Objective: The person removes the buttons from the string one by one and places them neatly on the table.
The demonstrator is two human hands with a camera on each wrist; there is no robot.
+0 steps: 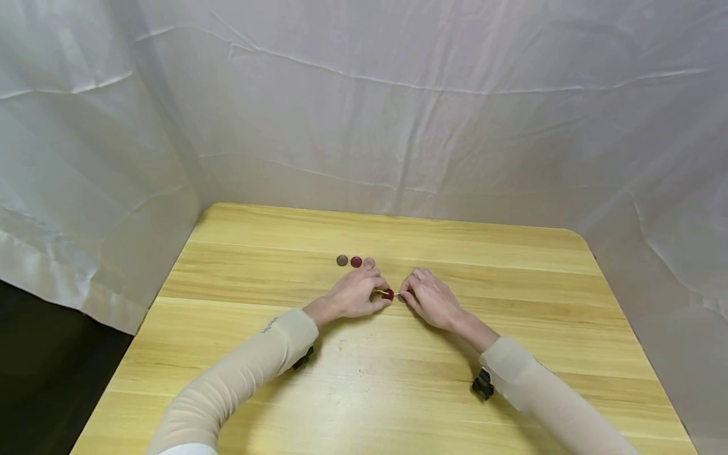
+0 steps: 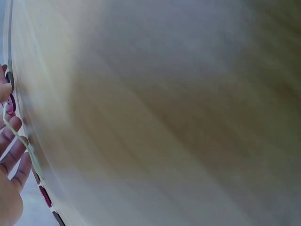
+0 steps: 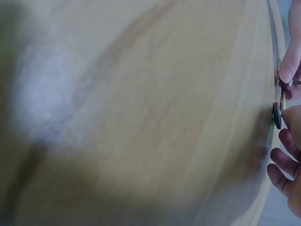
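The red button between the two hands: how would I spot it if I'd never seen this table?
Find the wooden table and the two hands meeting near its middle. The red button sits at the left hand fingertips, facing the right hand. Unlike the three buttons lined up just behind, it is being held.

1. Dark red button (image 1: 388,294): small, round, glossy. I hold it between the fingertips of my left hand (image 1: 354,295), just above the wooden tabletop, right where my two hands meet.
2. Dark button (image 1: 401,297): small, round, mostly hidden. It sits at the fingertips of my right hand (image 1: 430,297), just beside the red one; in the right wrist view it stands on edge.
3. Thin pale cord (image 2: 19,136): it runs past my left fingers along the table's edge in the left wrist view.
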